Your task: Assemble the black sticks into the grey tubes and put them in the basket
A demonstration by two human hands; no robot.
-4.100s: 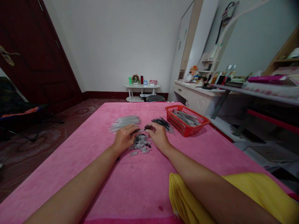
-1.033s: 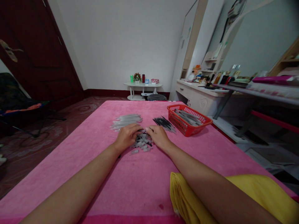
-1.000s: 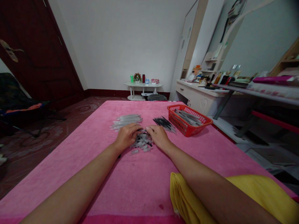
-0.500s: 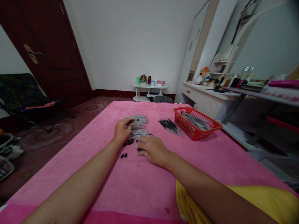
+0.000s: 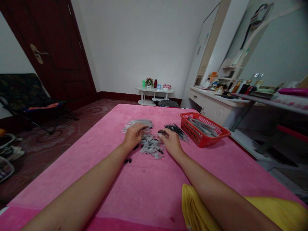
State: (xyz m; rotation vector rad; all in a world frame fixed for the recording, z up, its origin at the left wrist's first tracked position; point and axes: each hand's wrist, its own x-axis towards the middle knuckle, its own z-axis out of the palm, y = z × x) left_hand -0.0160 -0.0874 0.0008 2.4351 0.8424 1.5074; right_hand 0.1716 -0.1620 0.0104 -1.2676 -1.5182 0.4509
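My left hand (image 5: 133, 135) is curled over a pile of translucent pen barrels (image 5: 141, 122), its fingertips brought together; whatever it grips is hidden. To the right, my right hand (image 5: 171, 141) has thumb and fingers pinched beside a bundle of thin black pen refills (image 5: 176, 131). Something dark shows at that pinch, too small to name. Between the hands and nearer to me lies a heap of short whitish translucent pieces, like pen caps (image 5: 151, 147). Two small black plugs (image 5: 128, 160) sit apart on the pink cloth, and more black bits lie partly under my left hand.
A red plastic basket (image 5: 201, 141) holding long thin grey pieces stands on the right of the pink-covered table (image 5: 139, 199). Yellow cloth (image 5: 199, 208) lies under my right forearm. Beyond are a small white table (image 5: 155, 90), a cluttered dresser (image 5: 214, 104) and a folding chair (image 5: 31, 96).
My right hand has moved right and away from me, off the whitish heap to beside the black refills, uncovering the heap. My left hand has shifted slightly right over the barrels.
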